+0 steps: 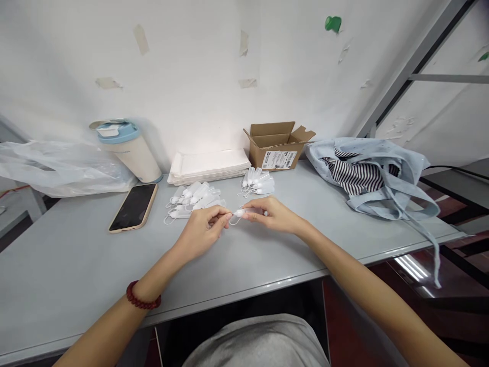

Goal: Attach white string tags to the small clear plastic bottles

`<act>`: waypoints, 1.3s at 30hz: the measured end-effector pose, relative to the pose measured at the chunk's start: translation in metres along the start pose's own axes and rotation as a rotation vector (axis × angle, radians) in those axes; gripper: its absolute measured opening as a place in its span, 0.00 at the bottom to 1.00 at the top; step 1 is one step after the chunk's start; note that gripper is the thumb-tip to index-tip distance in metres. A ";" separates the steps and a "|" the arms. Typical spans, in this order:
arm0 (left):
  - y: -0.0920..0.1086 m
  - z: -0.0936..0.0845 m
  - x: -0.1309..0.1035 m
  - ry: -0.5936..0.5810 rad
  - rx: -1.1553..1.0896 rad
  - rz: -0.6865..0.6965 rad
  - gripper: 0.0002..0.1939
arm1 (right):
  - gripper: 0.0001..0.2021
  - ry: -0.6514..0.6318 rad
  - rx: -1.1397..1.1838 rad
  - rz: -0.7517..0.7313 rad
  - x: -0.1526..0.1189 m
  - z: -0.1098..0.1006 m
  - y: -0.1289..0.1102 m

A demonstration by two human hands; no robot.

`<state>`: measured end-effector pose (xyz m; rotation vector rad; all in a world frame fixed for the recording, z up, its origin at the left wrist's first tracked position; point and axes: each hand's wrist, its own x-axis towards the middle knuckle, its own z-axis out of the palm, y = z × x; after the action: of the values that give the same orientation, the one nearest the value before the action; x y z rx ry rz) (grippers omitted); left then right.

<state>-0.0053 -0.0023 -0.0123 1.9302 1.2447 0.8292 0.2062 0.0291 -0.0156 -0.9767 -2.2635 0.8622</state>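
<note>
Between my hands is a small translucent squeeze bottle (240, 212), lying sideways just above the table, with a thin loop hanging below its neck. My right hand (269, 213) is closed round the bottle's body. At its narrow tip, the thumb and fingers of my left hand (209, 224) are pinched together; what exactly they grip there is too small to make out. A pile of similar squeeze bottles (198, 193) lies just behind my left hand and is partly hidden by it. Behind my right hand is a smaller group of bottles (259, 182).
A stack of white paper sheets or envelopes (208, 164) and an open cardboard box (273, 145) stand against the wall. To the left are a phone (133, 208), a tumbler (133, 155) and a plastic bag (69, 171). A blue cloth bag (367, 153) lies right, its strap over the table edge.
</note>
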 end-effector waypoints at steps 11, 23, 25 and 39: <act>-0.002 0.004 -0.002 -0.021 -0.088 -0.025 0.13 | 0.13 0.044 0.065 -0.052 -0.002 0.009 0.004; -0.001 0.008 -0.003 -0.042 -0.084 -0.029 0.13 | 0.14 -0.012 0.117 -0.023 -0.003 0.010 0.002; -0.001 0.008 -0.003 -0.042 -0.071 -0.032 0.13 | 0.14 -0.013 0.112 -0.026 -0.003 0.010 0.002; 0.002 -0.014 0.001 0.023 0.039 0.019 0.12 | 0.15 0.086 0.183 0.032 0.001 0.003 0.003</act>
<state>-0.0154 0.0010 -0.0024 1.9716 1.2661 0.8447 0.2049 0.0302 -0.0198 -0.9501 -2.0616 1.0017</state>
